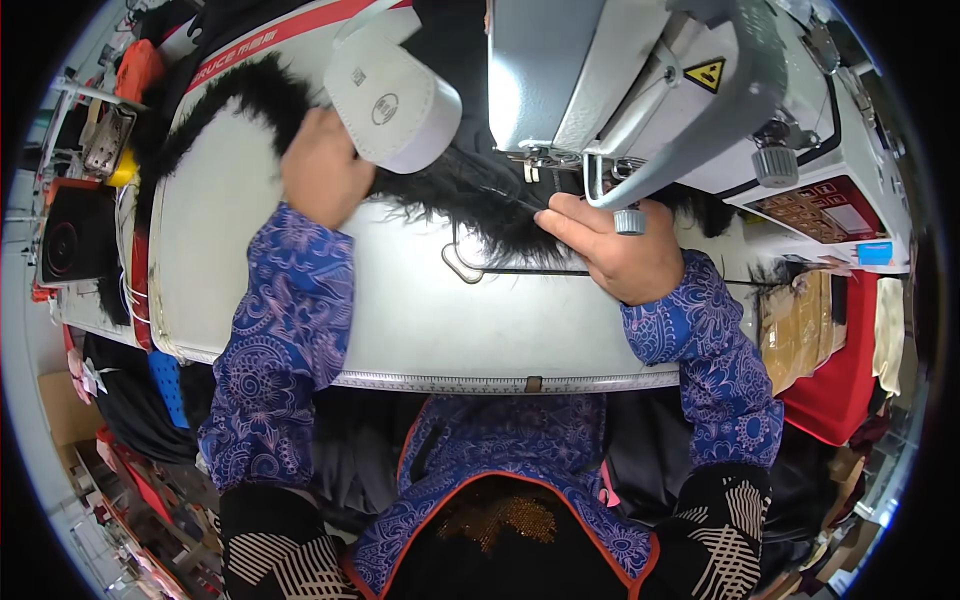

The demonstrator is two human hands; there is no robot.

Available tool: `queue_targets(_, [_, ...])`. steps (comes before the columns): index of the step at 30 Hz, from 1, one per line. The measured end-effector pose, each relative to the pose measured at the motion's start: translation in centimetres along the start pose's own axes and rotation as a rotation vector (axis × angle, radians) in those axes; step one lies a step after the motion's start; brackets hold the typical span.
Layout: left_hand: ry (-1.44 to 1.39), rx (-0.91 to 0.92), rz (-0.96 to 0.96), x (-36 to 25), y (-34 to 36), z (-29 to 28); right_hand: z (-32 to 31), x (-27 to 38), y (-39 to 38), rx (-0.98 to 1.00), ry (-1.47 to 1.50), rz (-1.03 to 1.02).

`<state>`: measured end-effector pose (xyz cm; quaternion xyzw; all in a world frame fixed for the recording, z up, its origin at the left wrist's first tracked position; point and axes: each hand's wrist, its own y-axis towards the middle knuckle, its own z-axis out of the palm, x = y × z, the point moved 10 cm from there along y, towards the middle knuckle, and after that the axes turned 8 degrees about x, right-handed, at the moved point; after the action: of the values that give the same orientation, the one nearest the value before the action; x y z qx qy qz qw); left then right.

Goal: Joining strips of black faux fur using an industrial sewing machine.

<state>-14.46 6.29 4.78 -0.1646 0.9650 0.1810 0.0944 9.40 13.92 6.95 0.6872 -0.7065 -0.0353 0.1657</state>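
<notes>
My left hand (322,168) is closed on the black fur trim (235,90), left of the presser foot, its fingertips partly hidden by a white hanging lamp-like fitting (390,110). My right hand (625,262) has fingers pressed together on the trim's dark edge, just below the needle area (545,170) of the grey sewing machine (540,70); its thumb is hidden. The trim runs along the white table (430,330) from the far left, under both hands, to the right behind my right hand. A curved metal guide (465,270) lies below it.
A ruler strip (440,383) edges the table's front. At left stand a black speaker (75,230) and small tools (110,140). At right are a control panel (810,210), a cardboard piece wrapped in tape (790,325) and a red tray (840,400).
</notes>
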Motion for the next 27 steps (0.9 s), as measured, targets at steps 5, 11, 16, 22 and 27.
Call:
queue_targets(5, [-0.142, -0.269, 0.204, -1.7, -0.8, -4.6, 0.1, -0.1, -0.5, -0.004, -0.036, -0.008])
queue_targets(11, [-0.315, -0.035, 0.587, -15.1, -3.0, -0.6, 0.3, 0.4, -0.7, 0.014, -0.07, -0.06])
queue_targets(16, [-0.453, 0.118, 0.401, -13.1, -2.8, 1.9, 0.1, 0.5, -0.5, -0.025, -0.1, -0.036])
queue_targets(22, [-0.311, 0.104, 0.472, -14.4, -2.9, 1.0, 0.3, 0.8, -0.2, 0.047, -0.111, -0.046])
queue_targets(27, [-0.268, 0.023, 0.65, -15.6, -3.6, 0.2, 0.6, 1.3, 0.0, 0.085, -0.158, -0.053])
